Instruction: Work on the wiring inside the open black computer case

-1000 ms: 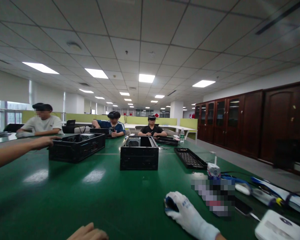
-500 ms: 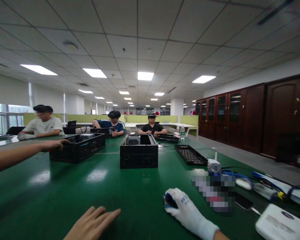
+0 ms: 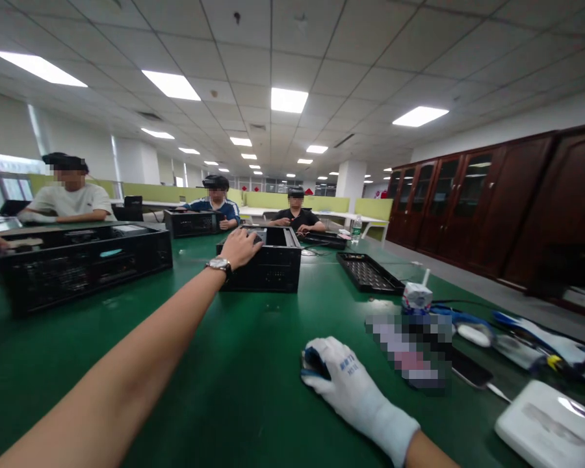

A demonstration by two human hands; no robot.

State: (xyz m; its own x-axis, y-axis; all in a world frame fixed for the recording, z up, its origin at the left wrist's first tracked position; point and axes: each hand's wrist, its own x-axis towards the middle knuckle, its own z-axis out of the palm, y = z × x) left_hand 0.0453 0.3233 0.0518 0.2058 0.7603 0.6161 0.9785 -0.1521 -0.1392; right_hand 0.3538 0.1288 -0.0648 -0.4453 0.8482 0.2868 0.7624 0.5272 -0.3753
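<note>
Left hand (image 3: 244,247), earlier at near desk (image 3: 214,370) edge, now lies on black computer case (image 3: 273,270) rim; grip unclear. Gloved right hand (image 3: 344,380) grip stays curled round dark object (image 3: 314,363).

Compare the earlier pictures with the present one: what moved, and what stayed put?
The bare left hand reached forward from the near table edge onto the open black computer case. The gloved right hand stays closed over a dark blue object.

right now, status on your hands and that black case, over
Hands: left hand laid on near top edge of open black case. Right hand, gloved, on green table over small dark thing, grip unclear. Nothing blocking the case.
</note>
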